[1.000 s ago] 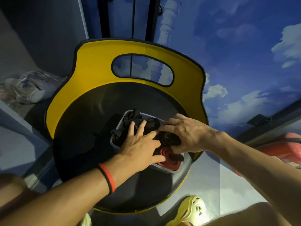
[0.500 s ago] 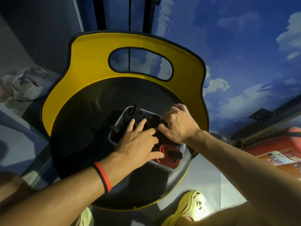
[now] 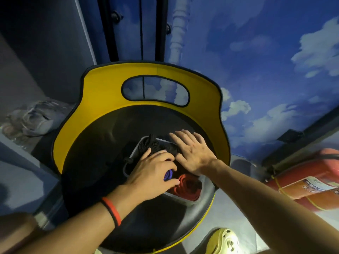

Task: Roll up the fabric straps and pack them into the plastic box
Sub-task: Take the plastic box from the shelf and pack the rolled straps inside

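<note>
box (image 3: 127, 168) of pale plastic sits on a round black seat (image 3: 95, 162) with a yellow back (image 3: 102, 92), packed with rolled straps: black rolls (image 3: 156, 145) at the far end, a red roll (image 3: 187, 187) near right. our left hand (image 3: 152, 173) curls round a purple roll (image 3: 168, 175) over the box. our right hand (image 3: 194, 153) lies flat, fingers straight, on the black rolls.

A round chair with a black seat and a yellow back (image 3: 102, 99) stands on a pale grey floor (image 3: 236, 215); the back has an oval handle hole (image 3: 156, 90). Behind it is a blue wall (image 3: 256, 57) painted with white clouds, with a white pipe (image 3: 176, 33) running up it. A red fire extinguisher (image 3: 310, 171) lies at the right, a crumpled plastic bag (image 3: 34, 118) at the left, and a yellow foam clog (image 3: 225, 242) below.
</note>
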A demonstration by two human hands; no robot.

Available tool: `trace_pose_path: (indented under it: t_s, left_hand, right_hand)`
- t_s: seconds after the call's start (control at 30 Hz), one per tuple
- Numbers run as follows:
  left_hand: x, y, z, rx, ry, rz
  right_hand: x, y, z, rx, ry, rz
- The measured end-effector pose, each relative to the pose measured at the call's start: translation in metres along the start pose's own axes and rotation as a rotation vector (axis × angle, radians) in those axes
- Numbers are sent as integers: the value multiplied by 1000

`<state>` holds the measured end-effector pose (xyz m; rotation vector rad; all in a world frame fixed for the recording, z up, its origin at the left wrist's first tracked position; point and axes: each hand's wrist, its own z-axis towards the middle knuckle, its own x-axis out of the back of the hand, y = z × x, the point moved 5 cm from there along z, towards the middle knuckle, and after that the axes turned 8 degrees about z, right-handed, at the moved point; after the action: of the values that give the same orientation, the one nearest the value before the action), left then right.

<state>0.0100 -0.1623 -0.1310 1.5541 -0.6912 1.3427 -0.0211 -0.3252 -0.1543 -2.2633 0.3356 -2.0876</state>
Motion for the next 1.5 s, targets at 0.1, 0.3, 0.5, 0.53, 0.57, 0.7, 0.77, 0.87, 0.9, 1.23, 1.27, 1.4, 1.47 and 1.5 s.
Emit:
trace_pose_path:
  t_s: [0.1,0.3,0.5,0.53,0.57,0.7,0.77,0.87,0.9,1.23,1.27,1.4,1.47,1.5]
  left_hand:
    - [20,-20,8,-22,204,24]
    - [1,-47,9,-14,-192,234]
    - [-9,-39,12,-14,-216,239]
    - [-8,-38,13,-8,-225,236]
    - [-6,-37,14,-5,-230,241]
    - [-9,-32,2,-10,-234,260]
    - [-13,-33,0,-15,-226,289]
    - [-13,-39,7,-11,-220,300]
    - [-13,-39,8,-20,-221,310]
    - [2,-58,-7,128,-205,182]
    - [-1,-59,-10,138,-218,190]
    - [-5,-56,-27,250,-191,255]
    - [-5,-54,-36,330,-204,265]
    - [-5,-53,-39,358,-210,264]
  right_hand:
    - [8,-12,-7,-15,19,41]
    - [-11,-34,-44,-233,0,213]
    - [-22,-25,-30,-267,-51,204]
    - [-22,-24,-28,-271,-71,211]
    - [-21,-24,-28,-275,-76,215]
    - [-21,-29,-41,-254,-28,181]
    - [-24,-29,-39,-253,-16,187]
    - [-25,-23,-29,-244,-44,232]
    - [-24,-23,-28,-235,-59,225]
    - [-54,-38,-89,-533,-21,194]
    - [-51,-38,-89,-521,-11,230]
    - [-25,-42,-71,-306,-15,280]
    - [-26,-37,-56,-224,-40,266]
    - [-31,-34,-48,-197,-53,254]
